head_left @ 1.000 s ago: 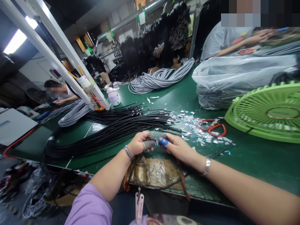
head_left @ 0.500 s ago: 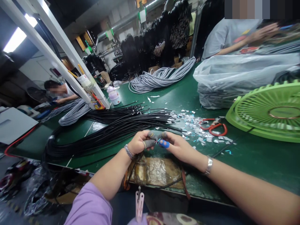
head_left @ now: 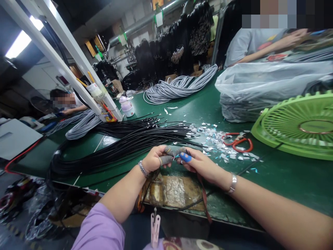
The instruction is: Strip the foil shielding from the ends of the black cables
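Across the green workbench (head_left: 286, 180) the biggest things sit to the right: a clear plastic bag (head_left: 262, 90) stuffed with grey cable, and in front of it a lime-green fan (head_left: 299, 125) lying face up. Further back a coil of grey cables (head_left: 179, 86) curves over the bench, and a co-worker's arm (head_left: 265, 47) rests beyond the bag. Left of centre a long bundle of black cables (head_left: 125, 144) fans out, its stripped ends pointing toward a scatter of foil scraps (head_left: 221, 142). Red-handled scissors (head_left: 238, 140) lie among those scraps, well apart from both hands.

Near the bench's front edge the left hand (head_left: 153, 160) and right hand (head_left: 200, 164) meet, fingertips almost touching. Both are closed in a pinch on one end of a thin black cable (head_left: 174, 157); the piece between them is tiny, and it may show coloured inner wires. Several fingertips wear cots, grey on the left hand, one blue cot (head_left: 185, 157) on the right thumb. A pink clip (head_left: 155, 227) hangs below at the person's lap.
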Action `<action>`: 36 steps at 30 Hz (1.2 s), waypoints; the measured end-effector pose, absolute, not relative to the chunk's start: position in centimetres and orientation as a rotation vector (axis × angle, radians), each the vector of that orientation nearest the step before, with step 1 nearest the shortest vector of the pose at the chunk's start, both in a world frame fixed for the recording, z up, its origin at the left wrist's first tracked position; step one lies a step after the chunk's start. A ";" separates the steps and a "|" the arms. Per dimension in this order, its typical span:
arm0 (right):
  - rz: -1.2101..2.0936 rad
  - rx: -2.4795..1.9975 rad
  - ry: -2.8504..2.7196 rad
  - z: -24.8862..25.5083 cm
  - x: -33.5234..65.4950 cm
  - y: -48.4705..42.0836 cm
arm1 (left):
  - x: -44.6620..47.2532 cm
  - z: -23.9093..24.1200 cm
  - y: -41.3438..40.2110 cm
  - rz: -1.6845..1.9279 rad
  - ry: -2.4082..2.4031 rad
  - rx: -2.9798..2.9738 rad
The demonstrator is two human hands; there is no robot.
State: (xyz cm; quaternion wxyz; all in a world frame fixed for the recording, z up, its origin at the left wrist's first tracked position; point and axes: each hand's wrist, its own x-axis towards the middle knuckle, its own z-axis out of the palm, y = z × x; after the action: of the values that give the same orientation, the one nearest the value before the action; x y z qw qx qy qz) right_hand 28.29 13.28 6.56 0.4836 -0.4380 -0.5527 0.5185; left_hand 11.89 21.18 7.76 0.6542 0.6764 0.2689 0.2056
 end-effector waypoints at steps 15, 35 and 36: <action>1.335 -1.125 -1.244 5.6 27.6 13.5 | 11.9 7.7 21.2 0.439 0.547 1.587; 0.621 -1.335 -1.700 5.7 28.2 13.4 | 12.2 7.7 21.1 0.469 0.636 1.524; 0.604 -1.311 -1.692 5.9 28.5 13.4 | 12.2 7.6 21.2 0.458 0.641 1.517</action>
State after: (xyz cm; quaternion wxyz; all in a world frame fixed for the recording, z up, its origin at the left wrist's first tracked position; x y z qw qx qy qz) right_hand 28.50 13.40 5.86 0.4426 -0.5286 -0.6822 0.2436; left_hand 12.18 21.16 7.64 0.6566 0.6693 0.2828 0.2021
